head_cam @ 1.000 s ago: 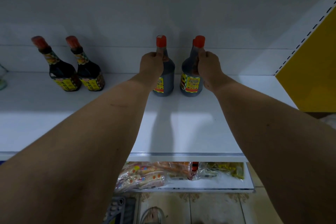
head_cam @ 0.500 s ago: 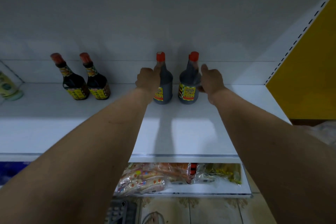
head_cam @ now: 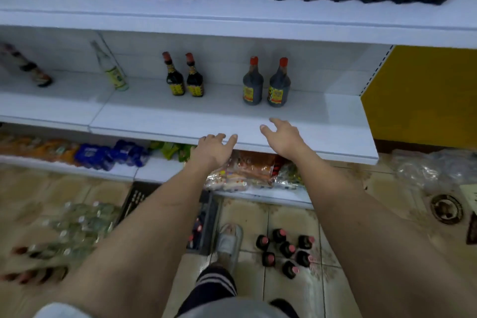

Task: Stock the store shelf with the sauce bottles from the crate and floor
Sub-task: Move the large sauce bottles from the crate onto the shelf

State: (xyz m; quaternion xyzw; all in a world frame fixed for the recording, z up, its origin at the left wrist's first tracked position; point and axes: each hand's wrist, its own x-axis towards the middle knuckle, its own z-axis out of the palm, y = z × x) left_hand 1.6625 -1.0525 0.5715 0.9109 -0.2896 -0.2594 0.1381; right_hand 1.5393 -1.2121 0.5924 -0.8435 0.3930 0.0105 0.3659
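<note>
Two dark sauce bottles (head_cam: 265, 82) with red caps are seen standing upright, side by side, at the back of a white shelf (head_cam: 180, 116). Both hands are held empty above the shelf's front edge, the left hand (head_cam: 215, 148) and right hand (head_cam: 282, 135) with fingers loosely spread. More bottles (head_cam: 285, 250) are clustered on the tiled floor; a dark crate (head_cam: 204, 217), possibly holding others, is partly hidden by the left arm.
</note>
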